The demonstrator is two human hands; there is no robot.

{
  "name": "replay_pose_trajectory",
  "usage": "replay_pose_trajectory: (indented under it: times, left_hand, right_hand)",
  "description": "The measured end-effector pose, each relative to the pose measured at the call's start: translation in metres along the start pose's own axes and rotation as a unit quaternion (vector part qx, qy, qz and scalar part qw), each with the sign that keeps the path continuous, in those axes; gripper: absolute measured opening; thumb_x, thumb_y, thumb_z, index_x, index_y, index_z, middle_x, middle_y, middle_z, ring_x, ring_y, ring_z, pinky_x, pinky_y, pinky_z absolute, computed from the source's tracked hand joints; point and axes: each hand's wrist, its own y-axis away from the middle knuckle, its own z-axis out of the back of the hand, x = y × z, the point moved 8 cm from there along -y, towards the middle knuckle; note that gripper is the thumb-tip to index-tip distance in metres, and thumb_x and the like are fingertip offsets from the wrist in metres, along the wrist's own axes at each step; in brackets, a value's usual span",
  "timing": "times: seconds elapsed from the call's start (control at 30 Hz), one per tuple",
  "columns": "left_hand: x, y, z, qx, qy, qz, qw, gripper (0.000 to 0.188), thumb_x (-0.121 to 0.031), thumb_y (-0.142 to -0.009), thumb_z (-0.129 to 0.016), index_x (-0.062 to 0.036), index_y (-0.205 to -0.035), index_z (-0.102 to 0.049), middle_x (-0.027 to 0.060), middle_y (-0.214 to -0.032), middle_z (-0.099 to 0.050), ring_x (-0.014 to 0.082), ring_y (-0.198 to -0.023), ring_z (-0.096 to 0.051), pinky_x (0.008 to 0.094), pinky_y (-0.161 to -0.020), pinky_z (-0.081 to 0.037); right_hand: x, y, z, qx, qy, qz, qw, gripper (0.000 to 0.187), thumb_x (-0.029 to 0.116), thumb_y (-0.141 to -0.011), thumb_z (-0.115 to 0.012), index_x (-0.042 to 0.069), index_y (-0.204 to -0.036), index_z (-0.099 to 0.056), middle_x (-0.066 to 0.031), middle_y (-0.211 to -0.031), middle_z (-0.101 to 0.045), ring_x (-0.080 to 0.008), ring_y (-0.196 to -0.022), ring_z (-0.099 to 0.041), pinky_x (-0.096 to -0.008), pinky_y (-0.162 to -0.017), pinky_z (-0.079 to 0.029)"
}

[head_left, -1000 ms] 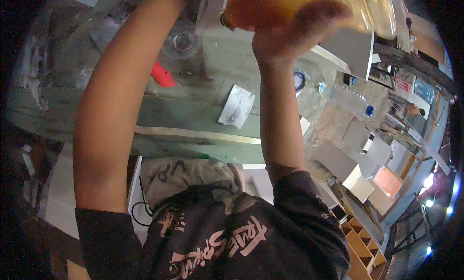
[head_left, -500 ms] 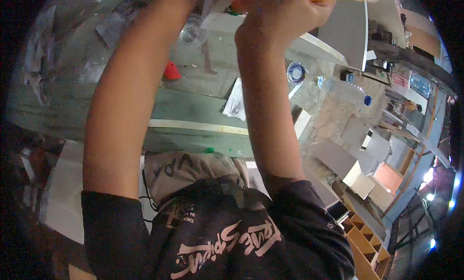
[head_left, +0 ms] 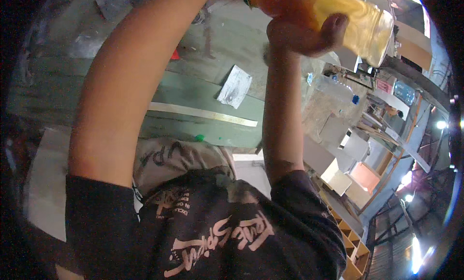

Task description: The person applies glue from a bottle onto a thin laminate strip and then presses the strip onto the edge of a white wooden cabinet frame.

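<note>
The right hand grips a clear bottle of amber liquid at the upper edge of the view. Its fingers are closed around the bottle body. The bottle lies nearly horizontal in the grip, base to the right, narrow end to the left. The left forearm extends past the upper edge; the state of the left fingers cannot be determined. On the green-grey tabletop, between the forearms, are a white sheet and, nearer the body, a pale strip.
</note>
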Motion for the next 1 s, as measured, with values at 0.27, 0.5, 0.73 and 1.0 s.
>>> replay_pose_trajectory:
  times: [0.27,0.5,0.73,1.0]
  left_hand:
    - [-0.014,0.013,-0.01,-0.004,-0.177,0.056,0.983,0.05,-0.036,-0.105,-0.03,0.0025,-0.108,-0.062,0.0227,-0.121,-0.056,0.0346,-0.119,-0.053,0.045,-0.104,-0.039]
    - [-0.023,0.009,0.001,-0.028,-0.103,0.036,0.994,0.047,-0.035,-0.105,-0.037,0.0032,-0.108,-0.063,0.0198,-0.118,-0.055,0.0325,-0.112,-0.055,0.0442,-0.1,-0.041]
    - [-0.029,0.011,-0.011,0.034,-0.34,-0.027,0.939,0.033,-0.02,-0.104,-0.042,0.0048,-0.111,-0.063,0.0222,-0.118,-0.057,0.0343,-0.107,-0.058,0.0425,-0.098,-0.045]
    - [-0.035,0.02,-0.002,-0.011,-0.278,-0.091,0.956,0.026,-0.012,-0.1,-0.044,0.0046,-0.11,-0.062,0.0217,-0.107,-0.06,0.0329,-0.102,-0.06,0.0411,-0.095,-0.047]
  right_hand:
    - [0.108,0.019,-0.028,0.112,-0.095,0.283,0.948,0.084,0.074,-0.087,-0.052,0.002,-0.129,-0.041,-0.018,-0.117,-0.057,-0.0363,-0.103,-0.063,-0.0512,-0.09,-0.054]
    - [0.077,0.001,0.002,0.076,0.029,0.284,0.955,0.08,0.067,-0.09,-0.05,0.003,-0.137,-0.039,-0.0197,-0.128,-0.052,-0.0358,-0.114,-0.057,-0.0498,-0.101,-0.046]
    - [0.07,0.004,0.014,0.062,0.165,0.395,0.902,0.079,0.062,-0.094,-0.047,0.003,-0.145,-0.035,-0.0202,-0.138,-0.046,-0.0339,-0.124,-0.052,-0.0473,-0.109,-0.041]
    - [0.126,-0.023,-0.046,-0.184,0.255,0.129,0.941,0.069,0.055,-0.1,-0.044,0.011,-0.153,-0.037,-0.0228,-0.138,-0.051,-0.0329,-0.111,-0.061,-0.0476,-0.094,-0.05]
